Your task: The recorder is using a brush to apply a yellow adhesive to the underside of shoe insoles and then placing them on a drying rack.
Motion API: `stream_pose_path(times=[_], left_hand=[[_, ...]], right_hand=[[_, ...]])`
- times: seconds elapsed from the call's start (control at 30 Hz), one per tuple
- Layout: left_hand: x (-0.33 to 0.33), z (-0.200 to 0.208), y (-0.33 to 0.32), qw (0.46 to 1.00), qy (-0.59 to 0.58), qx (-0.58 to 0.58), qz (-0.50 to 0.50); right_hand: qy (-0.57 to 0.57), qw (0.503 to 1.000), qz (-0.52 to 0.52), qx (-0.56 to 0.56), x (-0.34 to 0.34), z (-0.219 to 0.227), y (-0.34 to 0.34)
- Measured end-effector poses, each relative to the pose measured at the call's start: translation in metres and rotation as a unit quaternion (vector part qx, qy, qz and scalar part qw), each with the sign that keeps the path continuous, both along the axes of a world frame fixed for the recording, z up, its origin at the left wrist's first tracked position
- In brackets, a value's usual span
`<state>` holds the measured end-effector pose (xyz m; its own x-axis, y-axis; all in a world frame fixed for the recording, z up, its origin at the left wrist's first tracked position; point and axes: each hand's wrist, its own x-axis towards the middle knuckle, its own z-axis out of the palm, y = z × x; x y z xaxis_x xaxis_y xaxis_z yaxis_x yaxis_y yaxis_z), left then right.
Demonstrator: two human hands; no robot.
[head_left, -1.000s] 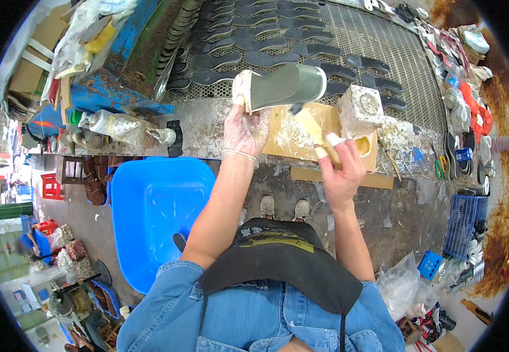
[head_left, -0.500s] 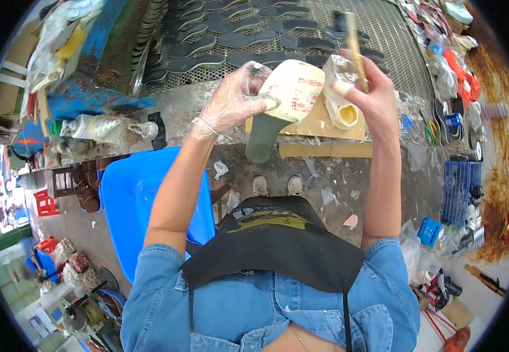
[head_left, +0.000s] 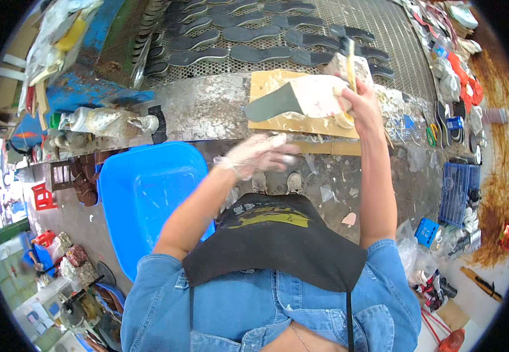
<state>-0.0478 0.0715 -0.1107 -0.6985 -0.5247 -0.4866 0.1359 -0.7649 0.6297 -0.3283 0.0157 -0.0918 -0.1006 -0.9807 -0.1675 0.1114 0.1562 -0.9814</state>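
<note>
What looks like a footwear workshop: at twelve o'clock, rows of dark shoe soles (head_left: 260, 54) lie on a mesh surface (head_left: 378, 20); at one, a brush (head_left: 351, 63); at eleven, a stained workbench (head_left: 207, 111); at ten, a smeared plastic bottle (head_left: 109, 123); at three, a blue plastic crate (head_left: 459, 193).

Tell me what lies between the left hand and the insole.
The head view shows cardboard, then the edge of the bench, from insole to left hand.
</note>
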Motion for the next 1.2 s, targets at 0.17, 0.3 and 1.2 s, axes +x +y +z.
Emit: stream_pose_path(times=[0.17,0.3,1.2], left_hand=[[-0.040,-0.031,-0.036,0.918,0.222,0.090,0.316],[0.009,0.000,-0.071,0.935,0.162,-0.155,0.273],[0.024,0.037,-0.045,0.966,0.198,-0.129,0.101]], right_hand=[[-0.096,0.993,-0.066,0.022,0.030,-0.017,0.048],[0.045,0.989,-0.144,0.001,0.022,-0.010,0.069],[0.280,0.947,0.038,-0.154,0.054,0.077,0.077]])
